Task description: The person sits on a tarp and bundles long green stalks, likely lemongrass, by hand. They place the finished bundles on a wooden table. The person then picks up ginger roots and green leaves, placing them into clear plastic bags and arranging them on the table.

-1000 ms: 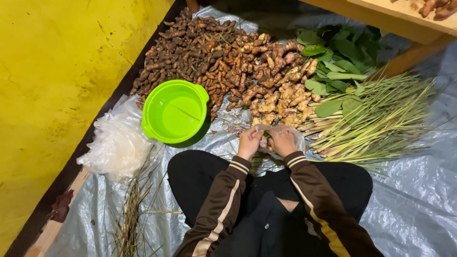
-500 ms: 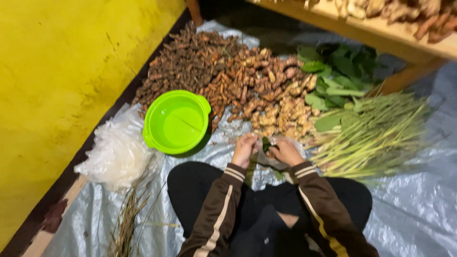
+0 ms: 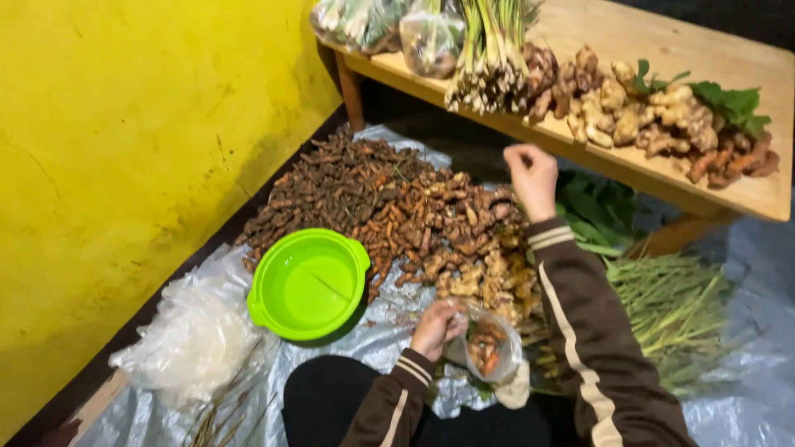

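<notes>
My left hand [image 3: 436, 327] grips the neck of a small clear plastic bag [image 3: 490, 348] with orange-brown roots inside, low over my lap. My right hand [image 3: 532, 176] is raised over the root pile [image 3: 389, 207], fingers curled, just below the edge of the wooden table [image 3: 729, 58]. Whether anything is pinched in it I cannot tell. Both sleeves are dark brown with cream stripes.
A green plastic bowl [image 3: 307, 284] lies on the grey sheet [image 3: 745, 397] left of my knees, beside a heap of clear bags [image 3: 195, 339]. Lemongrass stalks [image 3: 671, 310] lie at right. Ginger [image 3: 654, 116], lemongrass bundles [image 3: 489, 50] and leaves [image 3: 729, 101] sit on the table. Yellow wall [image 3: 116, 149] at left.
My head has tilted up, bringing the table into view. My right hand left the bag and rose toward the table edge. My left hand stays on the bag.
</notes>
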